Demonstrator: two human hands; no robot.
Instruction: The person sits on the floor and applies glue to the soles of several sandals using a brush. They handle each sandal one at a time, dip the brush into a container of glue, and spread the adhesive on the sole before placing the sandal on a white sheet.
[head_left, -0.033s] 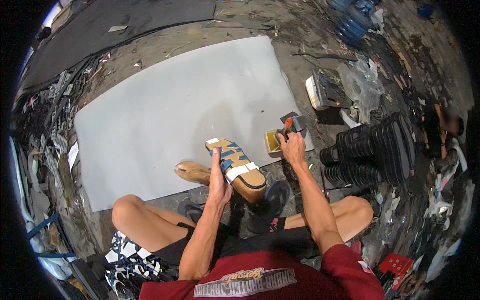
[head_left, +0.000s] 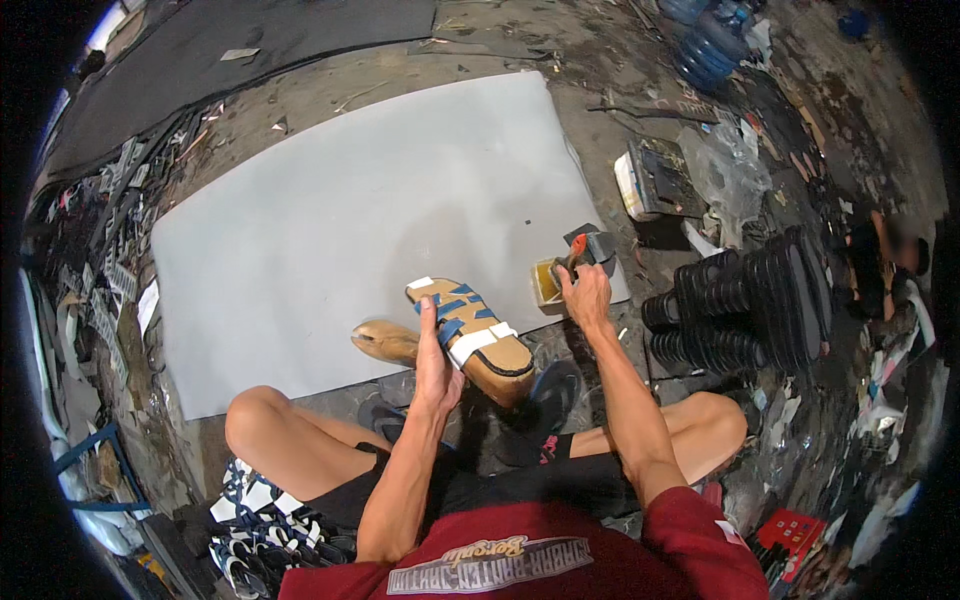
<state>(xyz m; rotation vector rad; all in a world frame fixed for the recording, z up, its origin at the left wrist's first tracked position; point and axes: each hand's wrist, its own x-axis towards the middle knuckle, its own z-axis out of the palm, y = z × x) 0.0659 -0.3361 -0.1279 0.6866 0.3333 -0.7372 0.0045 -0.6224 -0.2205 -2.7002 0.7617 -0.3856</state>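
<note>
My left hand (head_left: pixel 437 368) is wrapped round a sandal on a wooden last (head_left: pixel 474 318), thumb lying along its edge. The sandal has a tan insole, blue crossing straps and white strips, and is tilted in front of me. Beside it, another wooden last (head_left: pixel 384 342) rests at the near edge of the pale grey sheet (head_left: pixel 330 210). My right hand (head_left: pixel 589 297) pinches a brush (head_left: pixel 578 246) with a reddish end, at a small clear tub (head_left: pixel 545 284) of yellowish glue. The brush's working end is hidden by my fingers.
Stacked black soles (head_left: pixel 740 305) stand at the right, past my right hand. Behind them lie a dark box (head_left: pixel 663 180) and a clear plastic bag (head_left: pixel 728 170). Blue-and-white strap pieces (head_left: pixel 265 520) are heaped by my left knee. Scraps litter both sides.
</note>
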